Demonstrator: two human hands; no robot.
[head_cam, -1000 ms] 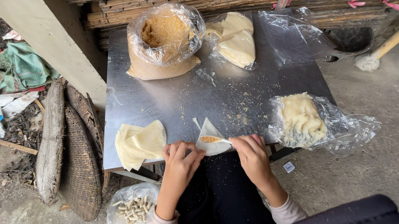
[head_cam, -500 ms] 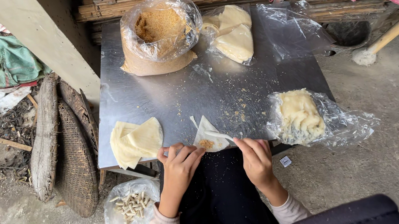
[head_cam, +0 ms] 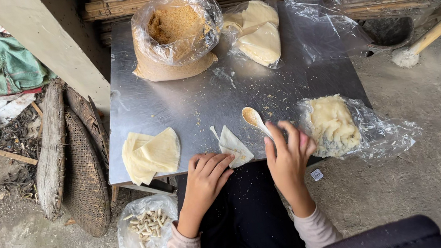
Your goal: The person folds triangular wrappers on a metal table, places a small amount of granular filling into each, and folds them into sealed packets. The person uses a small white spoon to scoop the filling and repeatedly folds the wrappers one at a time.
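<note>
Head view: your left hand lies flat at the near edge of the metal table, fingers together and pointing up-right, with the tips pressing on the near corner of a folded wrapper. So nothing is gripped, it's just pinned down. The wrapper is a pale triangle, sitting between your two hands, just ahead of the left fingertips. Your right hand holds a spoon; the handle runs under the thumb and index finger, the other fingers are spread loosely upward, and the bowl sticks out ahead and left of the fingertips, just above the wrapper. I cannot tell whether the bowl is loaded. Left of your left hand, near but apart, is a stack of flat wrappers. Just right of your right fingers is a clear plastic bag with yellowish dough-like pieces inside. Well ahead of both hands, at the far edge, are an open bag of brown crumbly filling and beside it another bag of pale sheets. Crumbs are scattered on the metal between. Below the table, left of your left wrist, a bag of small rolled pieces lies on the ground. A woven tray leans further left.
</note>
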